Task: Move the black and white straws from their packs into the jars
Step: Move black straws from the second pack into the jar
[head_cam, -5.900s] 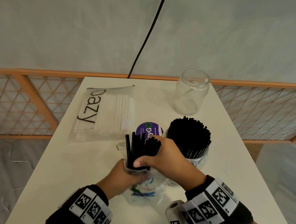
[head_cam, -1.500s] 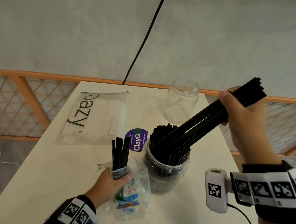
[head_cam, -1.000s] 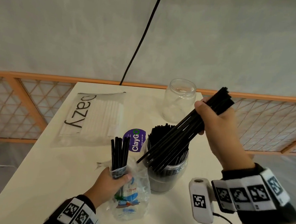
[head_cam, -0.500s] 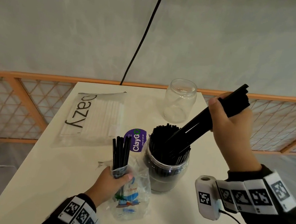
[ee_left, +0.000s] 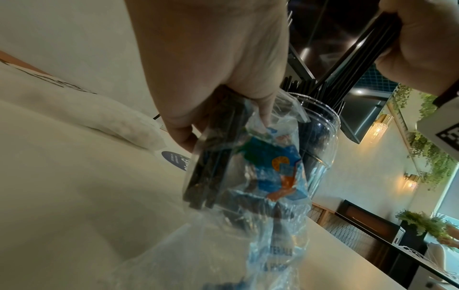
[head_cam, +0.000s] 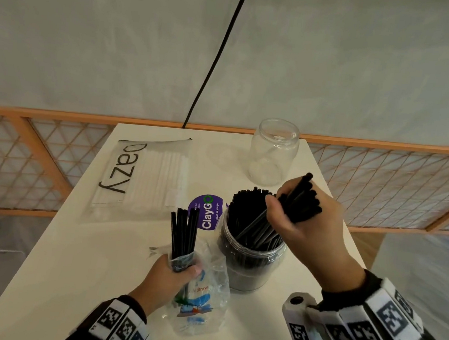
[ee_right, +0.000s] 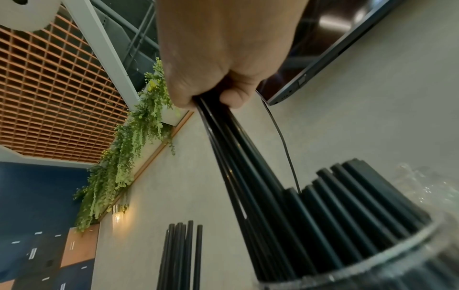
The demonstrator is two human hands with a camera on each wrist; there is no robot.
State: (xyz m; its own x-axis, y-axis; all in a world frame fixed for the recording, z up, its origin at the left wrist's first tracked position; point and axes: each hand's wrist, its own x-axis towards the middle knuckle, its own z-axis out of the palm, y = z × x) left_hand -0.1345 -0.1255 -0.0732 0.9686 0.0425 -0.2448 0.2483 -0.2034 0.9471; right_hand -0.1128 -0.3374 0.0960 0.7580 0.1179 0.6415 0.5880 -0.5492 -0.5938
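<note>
Few black plastic straws (head_cam: 183,231) remain in the crumpled clear pack (head_cam: 200,299), gripped by the left hand (head_cam: 169,277); right hand (head_cam: 298,226), clenched round its bundle (head_cam: 294,201), has lowered it into the nearly full jar (head_cam: 250,260); white pack (head_cam: 145,181) and empty jar (head_cam: 273,152) untouched beyond

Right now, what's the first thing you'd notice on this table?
The jar near the middle of the table, crammed with black straws, stands out first; the right hand grips a bundle of black straws slanting into it. Beside it, the left hand holds a clear pack with a few straws sticking up. Behind sit an empty jar and a pack of white straws.
</note>
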